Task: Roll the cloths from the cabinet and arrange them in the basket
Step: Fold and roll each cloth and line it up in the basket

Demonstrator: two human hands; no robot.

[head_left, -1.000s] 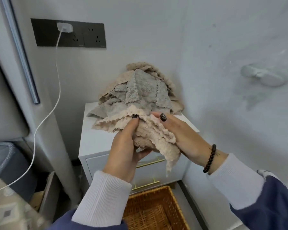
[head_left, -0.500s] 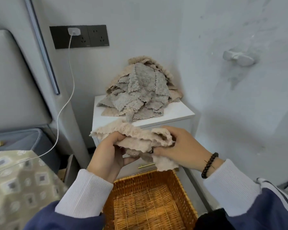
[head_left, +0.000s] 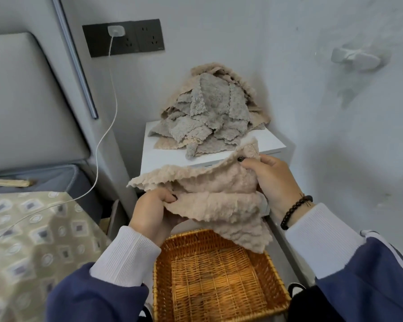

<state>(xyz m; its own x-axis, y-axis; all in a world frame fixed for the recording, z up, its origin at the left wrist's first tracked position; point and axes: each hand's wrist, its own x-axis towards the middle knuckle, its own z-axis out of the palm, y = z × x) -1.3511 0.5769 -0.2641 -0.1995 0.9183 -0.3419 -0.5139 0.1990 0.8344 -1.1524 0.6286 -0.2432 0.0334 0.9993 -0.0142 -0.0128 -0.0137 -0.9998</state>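
- In the near centre of the view, two hands hold one beige cloth (head_left: pixel 209 194) in the air, above the far edge of a wicker basket (head_left: pixel 275 275).
- The left hand (head_left: pixel 154 214) grips the cloth's left part, fingers curled into the fabric with a fold bunched in them.
- The right hand (head_left: pixel 272 180) pinches the cloth's upper right corner between thumb and fingers; that corner stands up above the knuckles.
- The cloth is loosely spread between the hands, with one corner hanging down toward the basket's far right side.
- The basket sits low and near, between the two arms, and its woven floor shows.
- Farther away, a white cabinet (head_left: pixel 163 154) stands in the corner of the room, with a heap of grey and beige cloths (head_left: pixel 209 112) piled on its top.
- On the right wrist is a dark beaded bracelet (head_left: pixel 294 211).
- On the far wall to the left, a black socket panel (head_left: pixel 147 37) holds a white plug, and its white cable (head_left: pixel 102 140) trails down toward the near left.
- At near left lies a patterned bed cover (head_left: pixel 33 247).
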